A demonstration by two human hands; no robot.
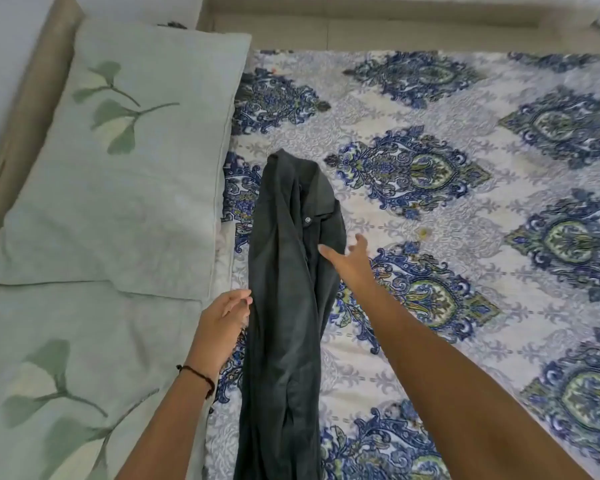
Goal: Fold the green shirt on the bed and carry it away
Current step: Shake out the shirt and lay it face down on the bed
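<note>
From the head camera, the green shirt (pixel 288 306) lies on the bed (pixel 465 209) as a long, narrow, rumpled bundle running from 12 o'clock down to 6 o'clock through the middle of the frame; its lower end is cut off by the bottom edge. The cloth is dark, soft and creased lengthwise, with a collar and one small round button (pixel 307 220) showing near the top. The left hand (pixel 222 323) sits just beside the shirt's edge at 9 o'clock of it, fingers loosely curled and touching the fabric, though whether they pinch it is hard to tell. The right hand (pixel 349 259) is spread open with fingers apart at 3 o'clock of the shirt, its thumb over the cloth's edge, gripping nothing. A thin dark cord (pixel 201 377) circles the left wrist. The sheet is white with blue and green ornamental medallions. Two pale green pillows (pixel 125 161) printed with leaf shapes lie at 9 o'clock, the nearer one cut off by the frame. A beige padded bed frame (pixel 361 32) runs along 12 o'clock.
</note>
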